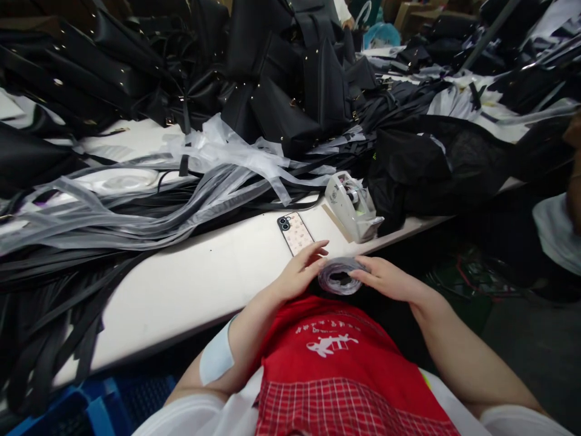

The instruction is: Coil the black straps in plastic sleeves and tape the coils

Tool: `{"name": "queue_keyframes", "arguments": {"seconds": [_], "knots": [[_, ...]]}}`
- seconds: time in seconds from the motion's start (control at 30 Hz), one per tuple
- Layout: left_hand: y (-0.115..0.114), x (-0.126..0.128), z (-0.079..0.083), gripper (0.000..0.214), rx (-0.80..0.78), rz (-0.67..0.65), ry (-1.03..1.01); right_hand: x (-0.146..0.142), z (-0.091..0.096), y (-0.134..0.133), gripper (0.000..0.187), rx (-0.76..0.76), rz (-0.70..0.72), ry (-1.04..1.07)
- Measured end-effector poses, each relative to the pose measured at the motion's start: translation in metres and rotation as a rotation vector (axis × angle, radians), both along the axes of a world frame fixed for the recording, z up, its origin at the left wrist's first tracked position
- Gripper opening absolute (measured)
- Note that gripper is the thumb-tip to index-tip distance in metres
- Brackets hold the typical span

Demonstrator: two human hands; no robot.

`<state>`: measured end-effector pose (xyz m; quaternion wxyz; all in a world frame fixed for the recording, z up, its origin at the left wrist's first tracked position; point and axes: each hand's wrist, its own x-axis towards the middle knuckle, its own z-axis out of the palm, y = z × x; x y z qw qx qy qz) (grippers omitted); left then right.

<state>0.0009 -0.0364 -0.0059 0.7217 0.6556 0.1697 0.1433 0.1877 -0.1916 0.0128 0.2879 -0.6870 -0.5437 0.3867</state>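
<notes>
Both hands meet over my lap at the white table's front edge (pixel 190 290). Between them is a rolled-up coil of black strap in clear plastic wrap (pixel 338 277). My left hand (pixel 302 269) cups the coil's left side with fingers curled over its top. My right hand (pixel 385 280) grips its right side, thumb and fingers pressed on the rim. A phone (pixel 296 232) with a patterned case lies face down on the table just beyond my left hand.
A clear tape dispenser (pixel 351 206) stands beside the phone. Long plastic-sleeved black straps (pixel 136 206) spread across the table's left. Black handbags (pixel 281 79) are heaped at the back. A blue crate (pixel 95 406) sits under the table. Another person's arm shows at the far right edge (pixel 574 181).
</notes>
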Motion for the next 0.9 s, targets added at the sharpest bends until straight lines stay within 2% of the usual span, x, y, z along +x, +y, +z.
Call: {"name": "queue_keyframes", "arguments": {"seconds": [0.07, 0.13, 0.2, 0.3, 0.4, 0.47, 0.57, 0.63, 0.7, 0.8, 0.83, 0.9], "knots": [[-0.011, 0.004, -0.001, 0.043, 0.149, -0.071, 0.049, -0.003, 0.000, 0.000, 0.030, -0.024, 0.085, -0.004], [-0.023, 0.010, -0.003, 0.036, 0.196, -0.068, 0.042, -0.008, -0.004, 0.002, 0.032, -0.015, 0.078, 0.040], [-0.033, 0.014, -0.009, 0.033, 0.144, -0.005, 0.032, -0.012, -0.011, 0.002, 0.036, 0.015, 0.021, 0.090], [-0.040, 0.017, -0.021, 0.037, -0.021, 0.075, 0.041, -0.013, -0.020, 0.001, 0.041, 0.045, -0.052, 0.155], [-0.041, 0.015, -0.029, 0.040, -0.138, 0.090, 0.045, -0.011, -0.025, 0.001, 0.044, 0.025, -0.068, 0.219], [-0.040, 0.012, -0.029, 0.037, -0.113, 0.010, 0.049, -0.012, -0.025, 0.002, 0.043, -0.042, 0.005, 0.229], [-0.044, 0.004, -0.028, 0.028, 0.066, -0.137, 0.051, -0.016, -0.025, 0.006, 0.038, -0.162, 0.203, 0.209], [-0.050, -0.003, -0.030, 0.024, 0.159, -0.113, 0.072, -0.019, -0.024, 0.010, 0.035, -0.209, 0.280, 0.193], [-0.056, -0.010, -0.035, 0.023, 0.168, -0.020, 0.111, -0.019, -0.022, 0.016, 0.035, -0.233, 0.282, 0.159], [-0.062, -0.019, -0.046, 0.026, 0.072, 0.071, 0.193, -0.013, -0.018, 0.032, 0.034, -0.175, 0.129, 0.009], [-0.062, -0.021, -0.049, 0.028, 0.021, 0.082, 0.221, -0.011, -0.017, 0.040, 0.032, -0.137, 0.045, -0.118], [-0.062, -0.024, -0.052, 0.031, -0.075, 0.090, 0.258, -0.009, -0.017, 0.058, 0.030, -0.113, -0.099, -0.535]]}}
